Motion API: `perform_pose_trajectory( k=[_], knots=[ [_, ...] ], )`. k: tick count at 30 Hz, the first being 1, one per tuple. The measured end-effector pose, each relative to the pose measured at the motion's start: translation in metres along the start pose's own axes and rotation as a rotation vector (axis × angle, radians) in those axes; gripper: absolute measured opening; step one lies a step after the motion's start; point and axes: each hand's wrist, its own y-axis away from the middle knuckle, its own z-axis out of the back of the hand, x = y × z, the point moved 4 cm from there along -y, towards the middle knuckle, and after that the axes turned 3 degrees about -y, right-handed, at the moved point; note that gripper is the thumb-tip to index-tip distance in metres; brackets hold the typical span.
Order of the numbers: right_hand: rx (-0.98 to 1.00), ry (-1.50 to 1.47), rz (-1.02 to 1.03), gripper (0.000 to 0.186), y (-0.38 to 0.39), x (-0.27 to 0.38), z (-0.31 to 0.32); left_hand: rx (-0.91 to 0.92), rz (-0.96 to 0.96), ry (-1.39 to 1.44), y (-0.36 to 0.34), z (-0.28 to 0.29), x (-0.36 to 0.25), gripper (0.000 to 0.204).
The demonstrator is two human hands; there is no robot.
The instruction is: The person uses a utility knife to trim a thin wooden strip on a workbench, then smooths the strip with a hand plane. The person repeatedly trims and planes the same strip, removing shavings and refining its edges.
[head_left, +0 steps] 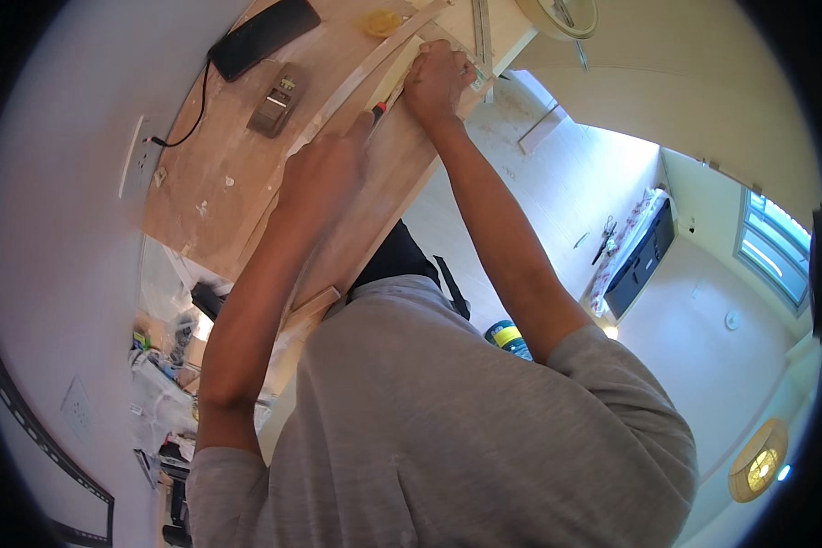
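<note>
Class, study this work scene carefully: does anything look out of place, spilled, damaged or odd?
Small pale scraps litter the wooden worktop, which looks untidy. A loose flat strip lies by itself on the floor, perhaps dropped or set aside; I cannot tell which. No obvious spill stands out.

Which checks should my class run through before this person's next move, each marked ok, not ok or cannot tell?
1. Left hand has the red-ended hand tool: ok, its fingers close around it.
2. Right hand is at the pale strip: ok, it rests there.
3. Right fingers are out of the tool's line: not ok, the tool points up close beside that hand.
4. Tool tip is sound: cannot tell, too small and blurred.
5. Black smartphone and handheld device are clear of both hands: ok, both lie apart.
</note>
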Motion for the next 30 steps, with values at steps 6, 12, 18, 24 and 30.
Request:
perform_pose_trajectory(
  k=[6, 12, 18, 24, 30],
  knots=[
    [0.058, -0.095, -0.096, 0.022, -0.005, -0.002, 0.004, -0.069, -0.041, -0.059, 0.012, -0.008, 0.006, 0.048],
    [-0.047, -0.190, -0.084, 0.029, -0.015, -0.009, 0.010, -0.212, -0.085, -0.002, -0.006, -0.003, 0.004, 0.045],
    [-0.095, -0.179, -0.140, 0.036, -0.014, -0.003, 0.002, -0.148, -0.071, -0.017, -0.029, 0.003, -0.007, 0.048],
    [-0.002, -0.023, -0.087, 0.036, -0.017, 0.002, -0.001, -0.086, -0.050, -0.068, -0.025, -0.002, -0.011, 0.051],
    [-0.042, -0.036, -0.055, 0.032, -0.015, 0.001, -0.002, -0.003, -0.017, -0.061, 0.001, 0.000, 0.001, 0.050]
  ],
)
